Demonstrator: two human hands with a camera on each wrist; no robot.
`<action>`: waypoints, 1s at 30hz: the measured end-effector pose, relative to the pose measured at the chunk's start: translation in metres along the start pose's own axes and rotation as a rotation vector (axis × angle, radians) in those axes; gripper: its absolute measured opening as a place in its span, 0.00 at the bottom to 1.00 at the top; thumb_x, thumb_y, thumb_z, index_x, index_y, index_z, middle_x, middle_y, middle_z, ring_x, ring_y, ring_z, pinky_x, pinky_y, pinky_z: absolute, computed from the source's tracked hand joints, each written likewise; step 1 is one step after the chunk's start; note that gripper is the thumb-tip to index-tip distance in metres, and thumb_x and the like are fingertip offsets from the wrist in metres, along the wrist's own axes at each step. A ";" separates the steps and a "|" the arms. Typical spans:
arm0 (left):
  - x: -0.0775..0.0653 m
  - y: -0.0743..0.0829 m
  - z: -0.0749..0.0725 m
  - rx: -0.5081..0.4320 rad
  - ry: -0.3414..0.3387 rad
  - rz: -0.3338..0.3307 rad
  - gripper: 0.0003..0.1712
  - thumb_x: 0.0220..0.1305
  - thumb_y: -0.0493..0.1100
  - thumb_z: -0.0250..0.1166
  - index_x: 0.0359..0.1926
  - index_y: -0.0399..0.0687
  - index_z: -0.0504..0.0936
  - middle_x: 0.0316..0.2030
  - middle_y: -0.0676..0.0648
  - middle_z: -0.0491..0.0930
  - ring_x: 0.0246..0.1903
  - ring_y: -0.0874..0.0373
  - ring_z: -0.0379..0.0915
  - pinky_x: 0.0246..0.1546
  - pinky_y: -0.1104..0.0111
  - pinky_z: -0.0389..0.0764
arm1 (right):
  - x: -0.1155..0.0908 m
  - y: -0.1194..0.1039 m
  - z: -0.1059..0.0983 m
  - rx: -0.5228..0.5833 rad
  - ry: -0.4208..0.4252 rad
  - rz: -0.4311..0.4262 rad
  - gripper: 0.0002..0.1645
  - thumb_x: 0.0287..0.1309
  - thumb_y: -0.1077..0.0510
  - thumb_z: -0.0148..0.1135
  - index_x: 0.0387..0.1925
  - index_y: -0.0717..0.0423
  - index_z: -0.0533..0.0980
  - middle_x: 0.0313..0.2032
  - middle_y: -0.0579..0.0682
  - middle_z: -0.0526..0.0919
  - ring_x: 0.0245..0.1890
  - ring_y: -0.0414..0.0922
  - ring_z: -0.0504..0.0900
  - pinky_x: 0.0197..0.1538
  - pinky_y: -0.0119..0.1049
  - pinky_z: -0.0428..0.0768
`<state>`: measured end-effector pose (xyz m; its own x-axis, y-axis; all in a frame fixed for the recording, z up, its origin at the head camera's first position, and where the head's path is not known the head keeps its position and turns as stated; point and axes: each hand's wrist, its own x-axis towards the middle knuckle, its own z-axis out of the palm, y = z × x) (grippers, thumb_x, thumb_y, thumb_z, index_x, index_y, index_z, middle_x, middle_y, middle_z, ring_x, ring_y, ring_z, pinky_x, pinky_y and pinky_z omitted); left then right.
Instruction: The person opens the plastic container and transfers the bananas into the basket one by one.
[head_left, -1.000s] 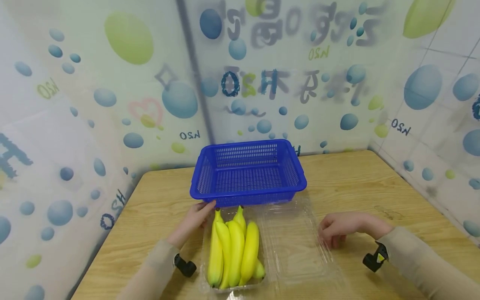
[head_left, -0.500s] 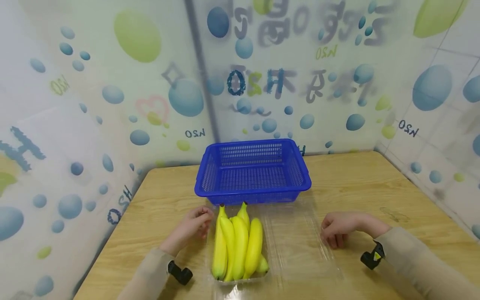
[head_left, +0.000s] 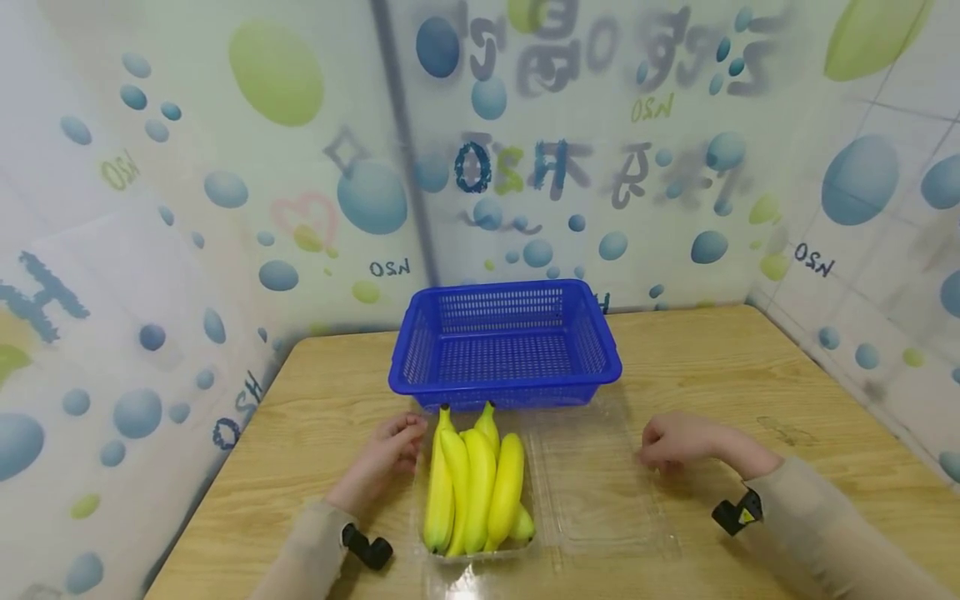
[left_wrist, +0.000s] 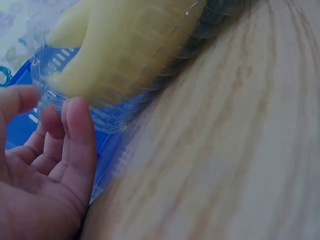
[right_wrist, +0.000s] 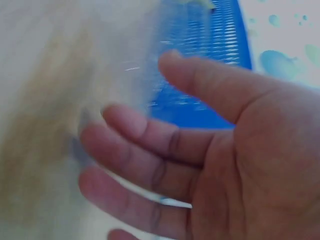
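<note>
Clear plastic clamshell (head_left: pixel 548 496) midway across the desk (head_left: pixel 720 358), lid (head_left: pixel 607 487) folded out toward right edge; base holds bananas (head_left: pixel 477 492). Blue perforated basket (head_left: pixel 510 397) by far edge. Left hand (head_left: pixel 390 448) and right hand (head_left: pixel 675 440) both released, fingers loosely bent; palms show only in wrist views.

in my head view, i see that the left hand (head_left: pixel 392 448) is now drawn back from the blue basket (head_left: pixel 506 387); one second ago a fingertip overlapped its front, and now there is a gap between. the bananas (head_left: pixel 480 492) appear a little higher in the view, their stems now reaching over the lower front of this basket. the right hand (head_left: pixel 678 440) is changed too: half a second ago its fingers hung lower, and now they show higher and more tucked under.
</note>
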<state>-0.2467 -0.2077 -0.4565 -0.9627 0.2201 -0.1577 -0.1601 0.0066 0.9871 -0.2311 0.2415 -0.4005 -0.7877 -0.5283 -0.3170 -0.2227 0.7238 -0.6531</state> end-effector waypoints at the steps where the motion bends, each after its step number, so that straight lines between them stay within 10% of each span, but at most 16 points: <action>1: -0.001 -0.001 -0.001 -0.018 -0.006 0.001 0.13 0.69 0.43 0.58 0.47 0.38 0.70 0.27 0.49 0.71 0.22 0.61 0.69 0.23 0.69 0.76 | 0.001 -0.005 -0.002 -0.046 0.039 -0.010 0.15 0.60 0.51 0.63 0.23 0.55 0.76 0.18 0.45 0.76 0.19 0.39 0.72 0.24 0.33 0.71; 8: -0.002 -0.004 -0.007 -0.061 -0.085 0.046 0.09 0.70 0.40 0.56 0.47 0.40 0.70 0.28 0.49 0.71 0.23 0.61 0.71 0.26 0.69 0.78 | 0.010 -0.053 -0.005 -0.221 0.202 -0.115 0.12 0.59 0.46 0.65 0.33 0.49 0.79 0.27 0.39 0.77 0.26 0.37 0.73 0.31 0.36 0.73; 19: 0.000 -0.008 -0.012 -0.071 -0.173 0.093 0.10 0.71 0.38 0.56 0.48 0.40 0.69 0.31 0.49 0.71 0.26 0.61 0.71 0.29 0.70 0.78 | 0.033 -0.114 0.018 -0.277 0.156 -0.536 0.19 0.54 0.55 0.69 0.49 0.51 0.80 0.46 0.41 0.82 0.45 0.41 0.78 0.50 0.39 0.77; 30: -0.001 -0.012 -0.012 -0.079 -0.156 0.094 0.07 0.70 0.37 0.55 0.47 0.42 0.70 0.32 0.50 0.71 0.27 0.62 0.71 0.29 0.71 0.77 | 0.045 -0.128 0.040 -0.317 0.053 -0.608 0.26 0.50 0.60 0.69 0.54 0.46 0.78 0.54 0.39 0.77 0.56 0.40 0.74 0.59 0.38 0.72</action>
<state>-0.2466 -0.2192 -0.4689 -0.9297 0.3646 -0.0527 -0.0940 -0.0963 0.9909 -0.2153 0.1069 -0.3585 -0.4946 -0.8653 0.0812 -0.7849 0.4046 -0.4692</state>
